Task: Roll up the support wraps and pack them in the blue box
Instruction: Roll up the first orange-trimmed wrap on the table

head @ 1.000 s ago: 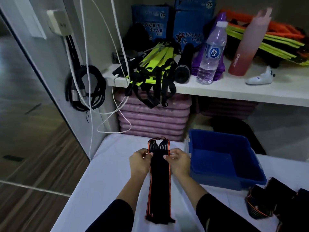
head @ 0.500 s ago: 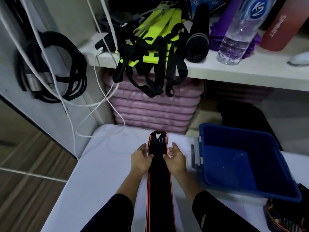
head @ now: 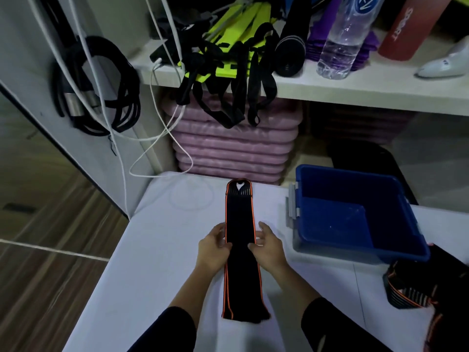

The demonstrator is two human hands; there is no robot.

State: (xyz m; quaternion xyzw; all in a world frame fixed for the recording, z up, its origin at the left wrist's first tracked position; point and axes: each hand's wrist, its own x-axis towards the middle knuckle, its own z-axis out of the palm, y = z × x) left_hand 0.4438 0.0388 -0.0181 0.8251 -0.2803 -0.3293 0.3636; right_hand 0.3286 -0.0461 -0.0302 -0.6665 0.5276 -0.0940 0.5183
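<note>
Wrap (head: 241, 273): black with orange edging, laid flat and straight on the white counter (head: 157, 250), running away from the person. The far end points toward the shelf (head: 355, 94) and the near end lies between the forearms. None of it is rolled yet.
Left hand (head: 213, 247): against the wrap's left edge about midway along, fingers (head: 219, 231) loosely curved beside the orange trim, thumb resting on the cloth. Released, with no clear pinch.
Right hand (head: 270, 246): the same on the right edge, thumb on the cloth, fingers slack. Also released.
Why held so: a hand on each edge keeps the strip square and smooth, so a roll can likely start tight instead of coning to one side.
Blue box (head: 347, 172): open, on the counter just right of the wrap and apart from it, with no roll showing inside. From there a finished roll needs only a short carry.
Heap of wraps (head: 411, 293): dark with orange stripes, at the counter's right side near the box's near corner, not rolled yet.
Step in hand: flattening and lining up, by my reading. Rolling from one end should follow.
Risk: stretchy cloth may skew or spring loose if one edge leads.
</note>
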